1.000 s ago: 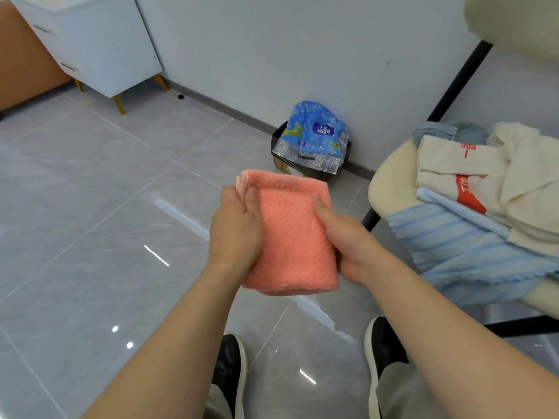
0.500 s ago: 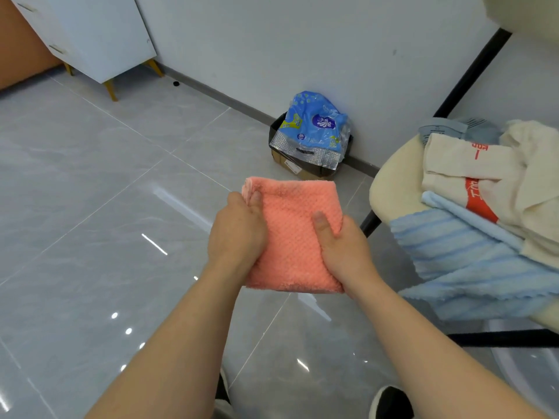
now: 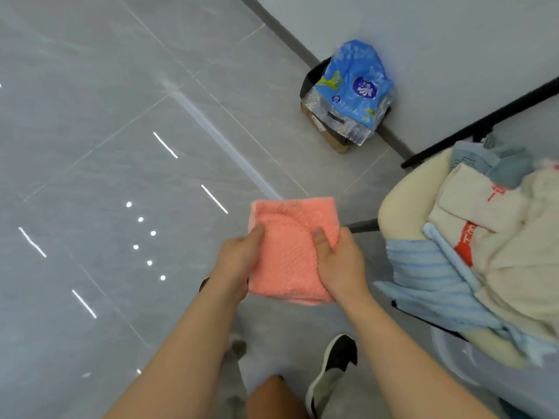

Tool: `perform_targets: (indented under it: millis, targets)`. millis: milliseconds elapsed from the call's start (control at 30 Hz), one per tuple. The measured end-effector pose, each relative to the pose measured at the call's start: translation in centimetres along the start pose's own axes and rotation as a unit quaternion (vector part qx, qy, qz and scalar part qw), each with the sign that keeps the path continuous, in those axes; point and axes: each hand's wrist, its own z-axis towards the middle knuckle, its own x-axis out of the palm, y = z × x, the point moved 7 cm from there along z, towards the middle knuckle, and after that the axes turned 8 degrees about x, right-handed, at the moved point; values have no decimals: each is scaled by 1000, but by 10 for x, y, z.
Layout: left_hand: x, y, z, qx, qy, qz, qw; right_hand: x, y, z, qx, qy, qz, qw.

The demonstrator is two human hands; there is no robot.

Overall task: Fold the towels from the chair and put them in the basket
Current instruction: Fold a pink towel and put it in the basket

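Well, the fingers of the left hand (image 3: 239, 264) and right hand (image 3: 338, 267) pinch the folded pink towel (image 3: 290, 258) just left of the chair (image 3: 402, 207). Keep its edges square (I can't spot the basket).

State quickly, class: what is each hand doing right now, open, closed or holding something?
The left hand grips the folded pink towel by its left side, thumb on top.
The right hand grips the same towel by its right side, thumb on top.
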Motion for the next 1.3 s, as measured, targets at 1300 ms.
perform_targets:
  millis: [1300]
  targets:
    - [-530,-590,-61,156,56,-273,948,32,780,-76,-144,221,92,960]
